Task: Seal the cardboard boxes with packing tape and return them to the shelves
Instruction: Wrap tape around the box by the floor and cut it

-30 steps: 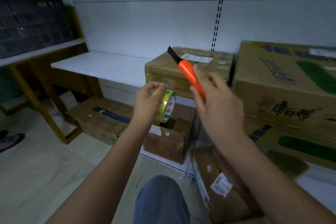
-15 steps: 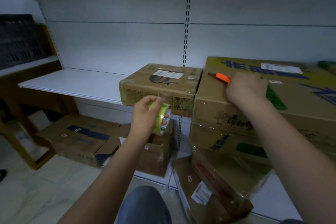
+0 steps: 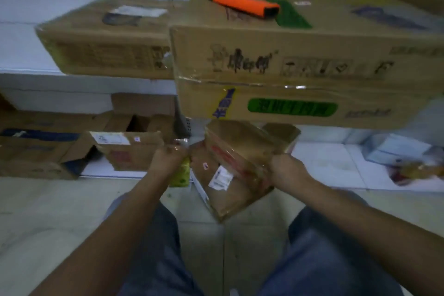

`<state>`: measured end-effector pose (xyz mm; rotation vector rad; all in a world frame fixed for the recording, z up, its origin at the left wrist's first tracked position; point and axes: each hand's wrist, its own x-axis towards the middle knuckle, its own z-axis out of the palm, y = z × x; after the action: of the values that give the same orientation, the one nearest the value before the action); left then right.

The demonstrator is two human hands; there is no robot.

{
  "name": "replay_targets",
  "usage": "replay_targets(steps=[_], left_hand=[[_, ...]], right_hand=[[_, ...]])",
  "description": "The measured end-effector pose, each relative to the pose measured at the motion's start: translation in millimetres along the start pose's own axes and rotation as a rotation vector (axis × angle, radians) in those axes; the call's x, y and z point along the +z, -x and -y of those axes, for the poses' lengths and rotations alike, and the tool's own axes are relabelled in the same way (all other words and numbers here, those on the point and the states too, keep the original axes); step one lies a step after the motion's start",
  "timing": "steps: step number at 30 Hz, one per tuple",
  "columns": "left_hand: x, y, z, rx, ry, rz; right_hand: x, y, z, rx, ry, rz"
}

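Since 0.5 s ago: right hand [image 3: 286,170] has left the orange utility knife [image 3: 242,4], which now lies alone on top of the large printed box [image 3: 300,55]; both hands have dropped low, to a small box [image 3: 237,170] by the floor.

Large printed box: on the shelf at right, stacked on a second box with a green label [image 3: 292,107]. Closed; contents not visible.

Plain shelf box [image 3: 108,38]: far left of it, touching its side, closed, white label on top.

Open boxes [image 3: 48,149]: lower shelf, left, flaps up; contents too blurred to tell.

Small box: tilted, near the knees, wrapped in clear tape, white label on its face. Right hand grips its right edge, fingers curled.

Tape roll [image 3: 180,175], yellow-green: held in the left hand [image 3: 168,158], fingers curled round it, just left of the small box.
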<state>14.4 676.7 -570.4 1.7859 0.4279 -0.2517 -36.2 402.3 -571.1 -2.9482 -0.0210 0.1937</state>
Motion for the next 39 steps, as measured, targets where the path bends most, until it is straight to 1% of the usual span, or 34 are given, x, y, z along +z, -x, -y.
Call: replay_targets(steps=[1, 2, 4, 5, 6, 8, 10, 11, 12, 15, 17, 19, 21, 25, 28, 30, 33, 36, 39], left_hand=[[8.5, -6.0, 3.9, 0.001, -0.042, 0.021], [19.4, -15.3, 11.1, -0.002, -0.082, 0.039], [36.0, -42.4, 20.9, 0.022, -0.174, 0.033], [41.7, -61.4, 26.4, 0.040, -0.243, 0.012], [46.2, -82.2, 32.4, 0.050, -0.326, -0.016], [52.5, -139.9, 59.3, 0.053, -0.421, -0.068], [58.5, -165.1, 67.6, 0.062, -0.417, -0.108], [61.7, -165.3, 65.3, 0.074, -0.408, -0.130], [64.6, -152.1, 54.6, 0.095, -0.400, -0.151], [71.3, -149.7, 48.8, 0.133, -0.366, -0.230], [71.6, -152.3, 49.1, 0.147, -0.291, -0.298], [73.0, -152.4, 48.2, 0.178, -0.282, -0.341], [78.6, -151.7, 48.6, 0.192, -0.300, -0.317], [96.6, -140.5, 54.2, 0.121, -0.367, -0.143], [97.9, -134.8, 55.9, 0.050, -0.351, -0.052], [91.8, -146.5, 60.5, 0.033, -0.326, 0.005], [78.3, -166.7, 67.0, 0.037, -0.274, -0.011], [67.4, -140.8, 42.4, 0.064, -0.186, -0.072], [54.5, -128.9, 38.4, 0.104, -0.137, -0.125]], right_hand=[[7.4, -7.6, -15.8, 0.182, -0.151, 0.125], [19.5, -15.1, -33.4, 0.350, -0.299, 0.189], [36.4, -28.8, -51.3, 0.608, -0.551, 0.202], [47.7, -38.4, -54.5, 0.709, -0.697, 0.193], [58.0, -47.8, -54.2, 0.755, -0.818, 0.189], [87.5, -69.8, -53.3, 0.752, -0.949, 0.161], [112.7, -86.8, -53.8, 0.740, -1.005, 0.113], [121.4, -92.5, -53.9, 0.740, -1.029, 0.072], [128.3, -94.5, -55.4, 0.746, -1.071, 0.065], [138.6, -91.3, -70.5, 0.722, -1.236, 0.094], [136.9, -83.6, -80.0, 0.704, -1.236, 0.125], [132.9, -74.6, -86.7, 0.724, -1.214, 0.154], [134.0, -68.1, -93.8, 0.739, -1.196, 0.146], [139.7, -60.5, -98.0, 0.761, -1.198, 0.095], [138.6, -64.0, -95.3, 0.746, -1.277, 0.053], [135.2, -68.6, -95.1, 0.704, -1.317, 0.031], [127.0, -79.6, -94.0, 0.621, -1.317, 0.008], [115.5, -92.5, -85.5, 0.561, -1.277, -0.052], [97.6, -93.9, -74.7, 0.517, -1.232, -0.053]])
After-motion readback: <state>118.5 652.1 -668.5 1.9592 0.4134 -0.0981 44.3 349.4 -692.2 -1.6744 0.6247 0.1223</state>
